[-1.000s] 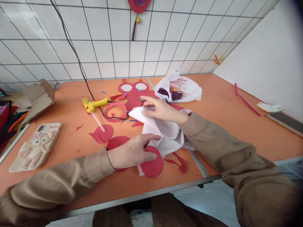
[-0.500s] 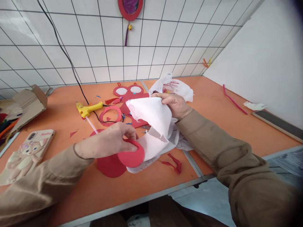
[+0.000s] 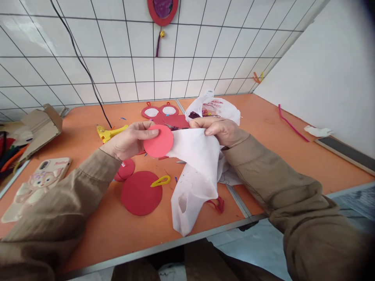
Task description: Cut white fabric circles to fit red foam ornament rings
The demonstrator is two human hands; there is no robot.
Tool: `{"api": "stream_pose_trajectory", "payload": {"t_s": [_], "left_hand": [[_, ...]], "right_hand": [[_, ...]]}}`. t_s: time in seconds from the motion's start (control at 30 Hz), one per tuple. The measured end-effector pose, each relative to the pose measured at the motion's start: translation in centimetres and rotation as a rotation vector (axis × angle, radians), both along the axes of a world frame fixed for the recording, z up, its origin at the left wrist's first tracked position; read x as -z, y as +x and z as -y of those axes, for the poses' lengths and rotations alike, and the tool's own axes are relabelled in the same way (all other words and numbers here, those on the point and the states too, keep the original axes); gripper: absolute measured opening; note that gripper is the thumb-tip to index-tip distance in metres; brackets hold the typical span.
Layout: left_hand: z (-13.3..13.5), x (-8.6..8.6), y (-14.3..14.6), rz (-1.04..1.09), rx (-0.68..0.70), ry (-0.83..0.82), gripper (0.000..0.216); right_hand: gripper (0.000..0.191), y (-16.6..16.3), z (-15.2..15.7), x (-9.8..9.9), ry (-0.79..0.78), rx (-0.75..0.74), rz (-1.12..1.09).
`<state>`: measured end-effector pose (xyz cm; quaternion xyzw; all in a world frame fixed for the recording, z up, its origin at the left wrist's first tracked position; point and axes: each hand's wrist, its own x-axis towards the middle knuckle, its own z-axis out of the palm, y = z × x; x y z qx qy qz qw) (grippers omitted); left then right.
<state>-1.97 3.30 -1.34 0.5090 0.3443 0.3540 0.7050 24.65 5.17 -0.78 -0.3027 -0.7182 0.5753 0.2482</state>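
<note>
Holding red disc (image 3: 158, 141) beside bag (image 3: 197, 168) above table edge (image 3: 164, 246).

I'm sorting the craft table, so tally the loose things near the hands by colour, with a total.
Red: 3, namely the disc held in the left hand, the big disc and the small disc on the table.
White: 1, the plastic bag pinched by the right hand.
Yellow: 2, the glue gun and the loop.
Total: 6.
</note>
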Motion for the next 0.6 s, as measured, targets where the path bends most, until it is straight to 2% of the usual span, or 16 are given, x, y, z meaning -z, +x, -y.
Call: {"api": "stream_pose_trajectory", "payload": {"t_s": [0.1, 0.2, 0.33, 0.43, 0.6], "left_hand": [[-0.6, 0.0, -1.1, 0.055, 0.002, 0.045, 0.020], [-1.0, 0.2, -1.7, 0.047, 0.013, 0.020, 0.019], [-0.9, 0.8, -1.1, 0.040, 0.068, -0.045, 0.024], [-0.4, 1.2, -0.2, 0.032, 0.092, -0.030, 0.024], [-0.1, 1.9, 0.9, 0.040, -0.093, -0.006, 0.030]], "right_hand": [[0.019, 0.4, -0.5, 0.3, -0.031, -0.016, -0.101], [0.015, 0.4, -0.8, 0.5, -0.041, -0.030, -0.133], [0.012, 0.0, -0.6, 0.6, -0.044, -0.025, -0.149], [0.012, -0.3, -0.6, 0.7, -0.049, -0.022, -0.160], [0.014, -0.3, -1.1, 1.4, -0.070, -0.016, -0.134]]}}
